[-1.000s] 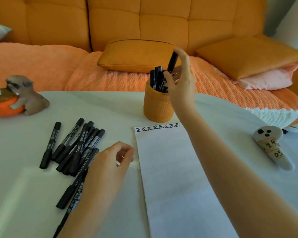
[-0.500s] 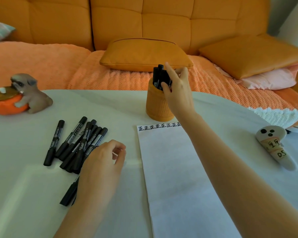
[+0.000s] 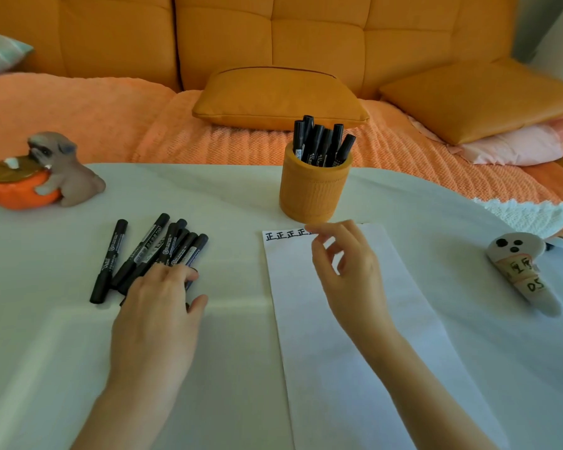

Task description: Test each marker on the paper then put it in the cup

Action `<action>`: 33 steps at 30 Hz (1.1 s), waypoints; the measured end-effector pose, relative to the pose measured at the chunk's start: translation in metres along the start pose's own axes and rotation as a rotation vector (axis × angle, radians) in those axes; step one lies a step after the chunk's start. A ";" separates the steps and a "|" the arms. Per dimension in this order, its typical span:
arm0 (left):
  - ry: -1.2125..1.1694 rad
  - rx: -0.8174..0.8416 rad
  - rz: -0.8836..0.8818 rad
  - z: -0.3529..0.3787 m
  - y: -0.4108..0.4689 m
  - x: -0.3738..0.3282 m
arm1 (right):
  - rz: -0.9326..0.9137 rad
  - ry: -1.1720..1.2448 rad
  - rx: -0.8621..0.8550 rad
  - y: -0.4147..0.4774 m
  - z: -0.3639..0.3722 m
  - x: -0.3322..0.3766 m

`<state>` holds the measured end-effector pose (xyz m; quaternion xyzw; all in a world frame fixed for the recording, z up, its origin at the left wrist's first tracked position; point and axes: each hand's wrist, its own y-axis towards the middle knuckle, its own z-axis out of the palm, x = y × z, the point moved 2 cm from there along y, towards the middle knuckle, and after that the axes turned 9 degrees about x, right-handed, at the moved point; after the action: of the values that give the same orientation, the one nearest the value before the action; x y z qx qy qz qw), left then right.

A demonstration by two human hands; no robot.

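Markers (image 3: 150, 251), the loose black ones, lie in a fanned heap on the white worktop (image 3: 228, 368), left of centre, caps pointing away from me. One lies slightly apart on the heap's left side.

Head view, the only one I have.

Hands: left hand (image 3: 156, 316) lies over the near ends of the heap, fingers fairly straight and touching the barrels, thumb splayed to the right. I see nothing gripped, so I log it as released. Right hand (image 3: 351, 280) hovers over the far end of the paper (image 3: 355, 336), fingers loosely curled, holding nothing; released too.

Paper is a long white strip, right of the heap, running toward me. A row of black written characters (image 3: 286, 236) sits along its far edge, partly hidden by the right fingers.

Cup (image 3: 312, 193), orange and ribbed, stands upright just beyond the paper's far edge. Several capped pens (image 3: 319, 144) stand in it, leaning different ways.

Far left on the worktop: grey dog figurine (image 3: 65, 173) hugging an orange bowl (image 3: 17, 193). Far right: pale ghost-shaped toy (image 3: 520, 271) with writing on it, lying down. Beyond the worktop: orange sofa (image 3: 273, 34) with a cushion (image 3: 280, 99).
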<state>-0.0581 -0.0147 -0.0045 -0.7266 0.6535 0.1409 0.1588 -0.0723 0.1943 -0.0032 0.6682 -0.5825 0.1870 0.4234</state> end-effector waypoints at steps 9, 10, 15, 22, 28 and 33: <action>0.041 0.027 -0.008 0.005 -0.001 0.003 | 0.095 0.091 0.081 -0.011 0.005 -0.003; 0.029 0.033 -0.004 0.006 -0.001 0.003 | 0.091 0.093 0.088 -0.011 0.006 -0.002; -0.071 0.045 0.025 0.009 0.003 0.002 | 0.088 0.092 0.133 -0.011 0.011 0.000; -0.227 0.091 0.058 0.019 0.008 -0.004 | 0.087 0.098 0.163 -0.012 0.013 0.002; -0.280 0.069 0.108 0.026 0.010 -0.012 | 0.098 0.100 0.219 -0.014 0.016 0.004; -0.305 0.052 0.171 0.028 0.011 -0.018 | 0.102 0.095 0.224 -0.013 0.016 0.004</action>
<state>-0.0708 0.0124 -0.0225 -0.6342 0.6846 0.2453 0.2624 -0.0630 0.1790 -0.0142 0.6713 -0.5704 0.3034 0.3632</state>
